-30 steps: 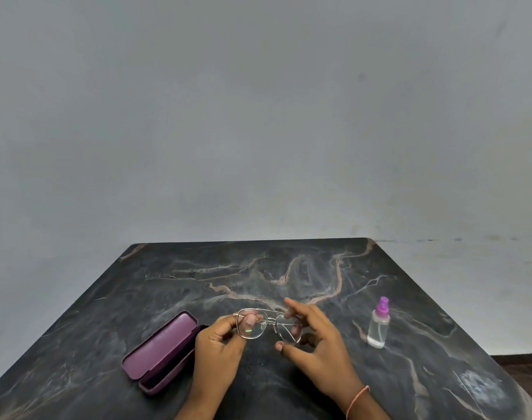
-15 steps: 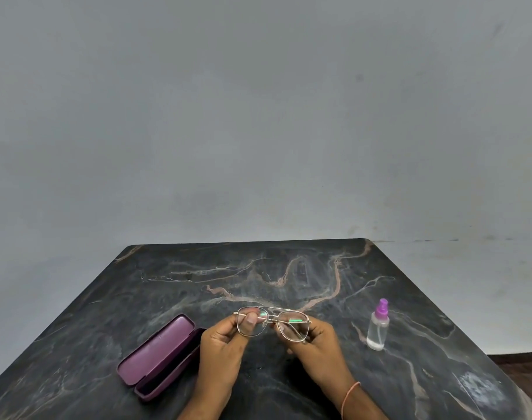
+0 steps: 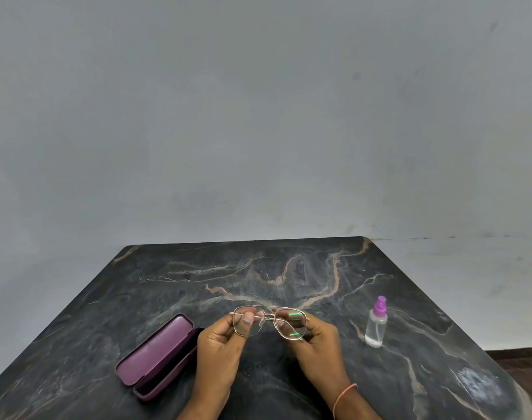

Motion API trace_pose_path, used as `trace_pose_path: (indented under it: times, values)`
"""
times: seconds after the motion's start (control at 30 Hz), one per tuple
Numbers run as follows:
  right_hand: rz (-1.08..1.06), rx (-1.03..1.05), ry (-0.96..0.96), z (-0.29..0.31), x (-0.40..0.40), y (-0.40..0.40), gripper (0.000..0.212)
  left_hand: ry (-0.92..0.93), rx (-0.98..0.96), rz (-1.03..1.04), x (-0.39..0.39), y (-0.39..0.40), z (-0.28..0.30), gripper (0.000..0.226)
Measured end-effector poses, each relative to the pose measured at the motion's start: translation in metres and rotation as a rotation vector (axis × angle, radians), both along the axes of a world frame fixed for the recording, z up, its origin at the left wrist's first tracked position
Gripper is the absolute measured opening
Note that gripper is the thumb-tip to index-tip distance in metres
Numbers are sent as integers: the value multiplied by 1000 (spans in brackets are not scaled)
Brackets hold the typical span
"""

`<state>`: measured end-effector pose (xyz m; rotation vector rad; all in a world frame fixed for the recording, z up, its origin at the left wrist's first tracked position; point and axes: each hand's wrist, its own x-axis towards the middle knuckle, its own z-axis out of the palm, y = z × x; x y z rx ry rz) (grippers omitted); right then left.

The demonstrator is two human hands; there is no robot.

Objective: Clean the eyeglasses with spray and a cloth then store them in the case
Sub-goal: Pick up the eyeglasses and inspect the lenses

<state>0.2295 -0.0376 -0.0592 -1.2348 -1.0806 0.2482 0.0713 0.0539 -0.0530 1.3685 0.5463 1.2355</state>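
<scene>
Head view. The eyeglasses (image 3: 269,324) are held above the dark marbled table (image 3: 289,274), near its front centre, with both lenses facing the camera and the frame roughly level. The left hand (image 3: 221,348) pinches the left lens rim: the thumb lies in front of the lens, and fingertips show through the glass behind it. The right hand (image 3: 317,347) grips the right lens rim at its outer edge, fingers curled behind the frame; green reflections show on this lens. The eyeglasses span the gap between the two hands, at the level of the fingertips. Whether the temples are folded cannot be told.

The purple case (image 3: 160,357) lies open on the table just left of the left hand, lid tilted back. The spray bottle (image 3: 376,324), clear with a purple cap, stands upright to the right of the right hand, apart from it. A thin band (image 3: 343,394) circles the right wrist.
</scene>
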Motion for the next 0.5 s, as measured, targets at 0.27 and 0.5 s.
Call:
trace_pose_path:
  times: [0.27, 0.5]
  values:
    - [-229, 19, -64, -2, 5, 1, 31, -61, -32, 48, 0, 5, -3, 18]
    - [-353, 65, -281, -5, 6, 0, 59, -95, -28, 81, -1, 7, -7, 15]
